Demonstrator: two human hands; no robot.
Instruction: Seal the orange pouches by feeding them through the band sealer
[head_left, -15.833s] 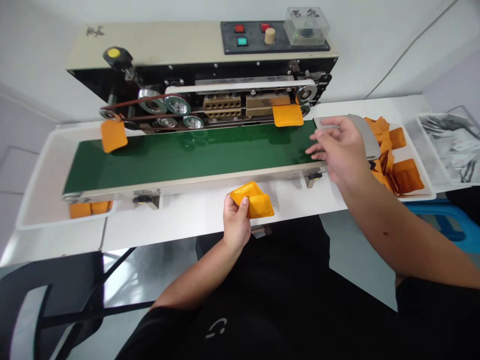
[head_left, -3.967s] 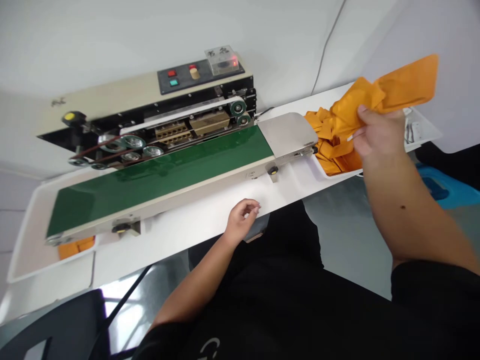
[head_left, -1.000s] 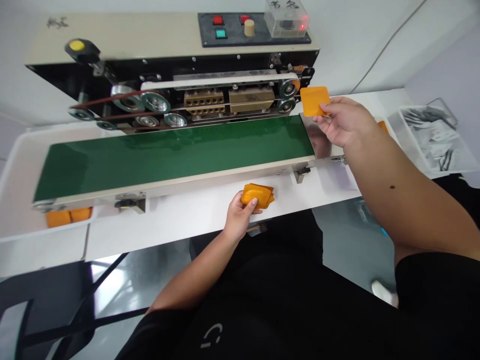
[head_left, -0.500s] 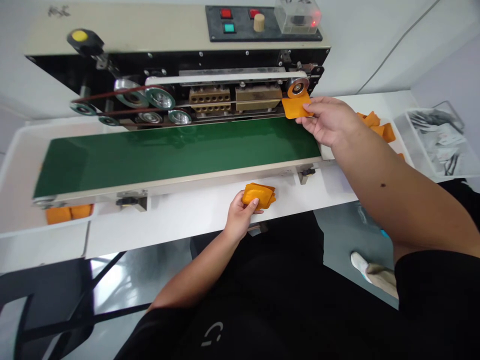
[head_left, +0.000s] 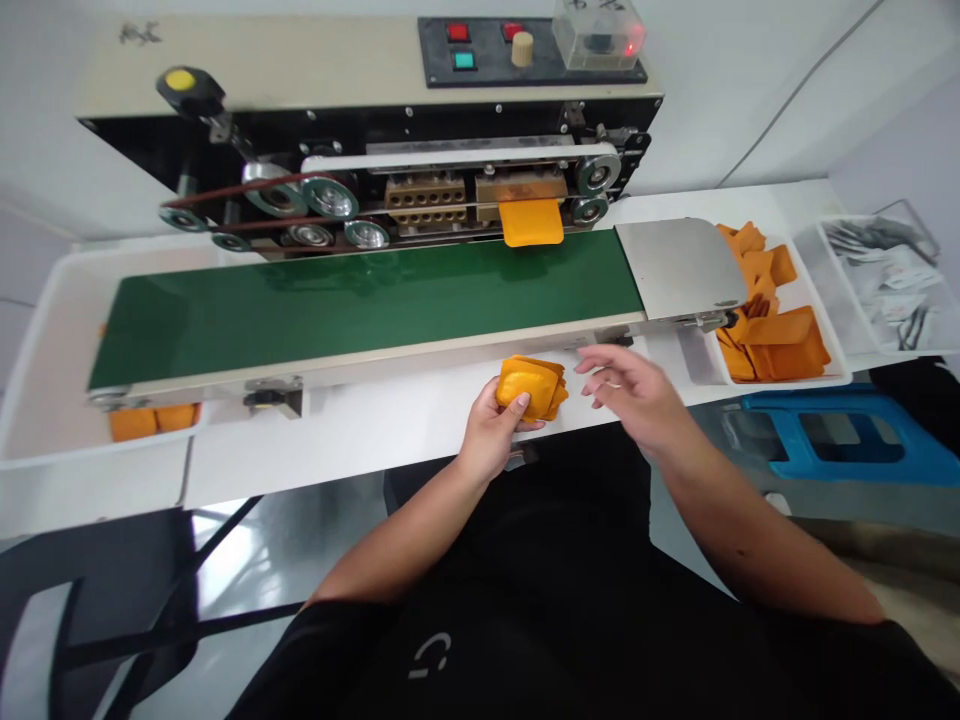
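Observation:
A small stack of orange pouches [head_left: 534, 385] is gripped in my left hand [head_left: 489, 428], the thumb lying on top, in front of the conveyor. Just right of the stack, my right hand [head_left: 634, 390] has its fingers apart and nothing in them. One orange pouch [head_left: 532, 224] hangs from the band sealer [head_left: 480, 195], its upper edge caught at the brass block and its lower part over the green conveyor belt [head_left: 360, 300].
A white bin [head_left: 847, 378] of orange pouches stands at the right, beside a clear bin [head_left: 877, 300] of packets. At the left, another white bin [head_left: 45, 370] holds some pouches under the belt end. A blue stool [head_left: 855, 430] is below right.
My right hand has let go of the pouch at the sealer's inlet and come down toward the stack. That pouch has travelled left along the sealer. My left hand keeps holding the stack.

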